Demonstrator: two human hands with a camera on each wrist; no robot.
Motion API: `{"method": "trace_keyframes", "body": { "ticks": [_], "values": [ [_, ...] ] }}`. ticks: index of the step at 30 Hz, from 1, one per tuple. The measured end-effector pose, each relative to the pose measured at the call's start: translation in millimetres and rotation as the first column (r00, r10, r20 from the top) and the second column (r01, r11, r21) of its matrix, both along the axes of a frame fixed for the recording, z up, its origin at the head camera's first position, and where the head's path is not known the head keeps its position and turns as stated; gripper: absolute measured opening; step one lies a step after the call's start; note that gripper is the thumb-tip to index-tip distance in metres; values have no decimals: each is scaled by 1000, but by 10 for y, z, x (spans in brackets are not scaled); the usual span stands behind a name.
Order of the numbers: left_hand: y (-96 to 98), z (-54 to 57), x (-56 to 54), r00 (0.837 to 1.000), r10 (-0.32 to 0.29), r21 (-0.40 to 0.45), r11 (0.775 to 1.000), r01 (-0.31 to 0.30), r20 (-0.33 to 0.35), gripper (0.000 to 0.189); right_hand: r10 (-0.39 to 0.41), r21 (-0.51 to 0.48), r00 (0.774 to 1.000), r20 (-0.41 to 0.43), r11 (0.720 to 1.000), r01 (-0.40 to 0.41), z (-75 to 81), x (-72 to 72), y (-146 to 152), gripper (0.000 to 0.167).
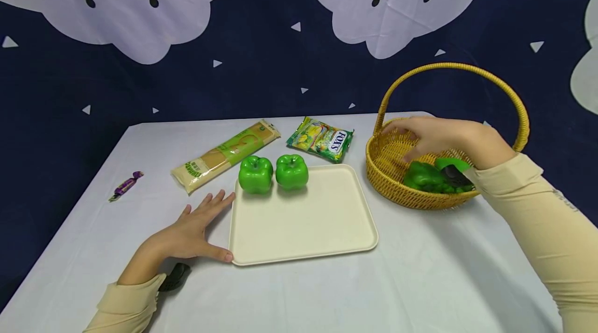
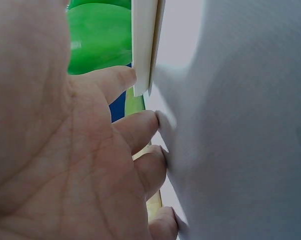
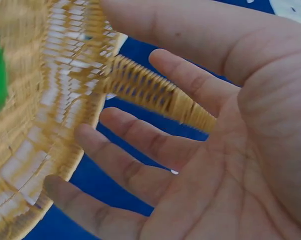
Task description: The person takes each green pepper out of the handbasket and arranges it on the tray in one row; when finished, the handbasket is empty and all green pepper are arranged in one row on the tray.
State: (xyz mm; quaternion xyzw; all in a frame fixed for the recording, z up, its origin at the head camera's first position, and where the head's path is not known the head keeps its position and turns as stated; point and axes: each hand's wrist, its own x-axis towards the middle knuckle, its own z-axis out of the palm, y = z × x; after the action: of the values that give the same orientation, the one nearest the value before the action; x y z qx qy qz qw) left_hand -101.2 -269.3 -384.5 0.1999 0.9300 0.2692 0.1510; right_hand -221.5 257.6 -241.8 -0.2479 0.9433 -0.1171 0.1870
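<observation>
Operating remotely, I record, left to right: a purple-wrapped candy (image 1: pixel 126 186) on the worktop (image 1: pixel 299 296); my left grip (image 1: pixel 187 234), fingers spread, empty, touching the left edge of the cream tray (image 1: pixel 303 224); a long packet (image 1: pixel 226 156) aslant behind. Near the tray's far-left corner stands a glossy green pepper (image 1: pixel 256 175), with a second pepper (image 1: pixel 291 171) just beside it. A Fox's bag (image 1: pixel 321 139) lies beyond. My right grip (image 1: pixel 434 133), fingers extended, empty, is over the wicker basket (image 1: pixel 425 200), beneath its handle (image 1: pixel 450 66); my wrist partly hides green items (image 1: pixel 422 176) inside.

Two peppers (image 1: pixel 256 176) on one tray (image 1: pixel 308 224); one basket (image 1: pixel 397 192).
</observation>
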Motion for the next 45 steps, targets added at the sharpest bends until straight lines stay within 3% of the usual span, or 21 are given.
{"method": "trace_keyframes", "body": {
  "ticks": [5,10,14,23,37,45],
  "values": [
    [-1,-13,-3,1000,0,-6,1000,0,3,135,-66,69,994,89,996,60,-60,21,150,82],
    [0,-4,-5,1000,5,-4,1000,-5,9,136,-109,79,974,200,992,94,-103,51,233,88],
    [1,2,-9,1000,1,-4,1000,-1,5,135,-120,98,965,234,990,99,-132,73,257,88],
    [-1,5,-13,1000,3,-8,1000,-3,4,135,-90,115,965,246,991,63,-199,70,277,85],
    [-5,-3,-10,1000,1,-9,1000,0,7,134,-107,102,954,281,991,81,-217,19,231,75],
    [0,5,-3,1000,0,-6,1000,0,5,134,-79,99,959,271,994,54,-251,-52,219,57]
  ]
}}
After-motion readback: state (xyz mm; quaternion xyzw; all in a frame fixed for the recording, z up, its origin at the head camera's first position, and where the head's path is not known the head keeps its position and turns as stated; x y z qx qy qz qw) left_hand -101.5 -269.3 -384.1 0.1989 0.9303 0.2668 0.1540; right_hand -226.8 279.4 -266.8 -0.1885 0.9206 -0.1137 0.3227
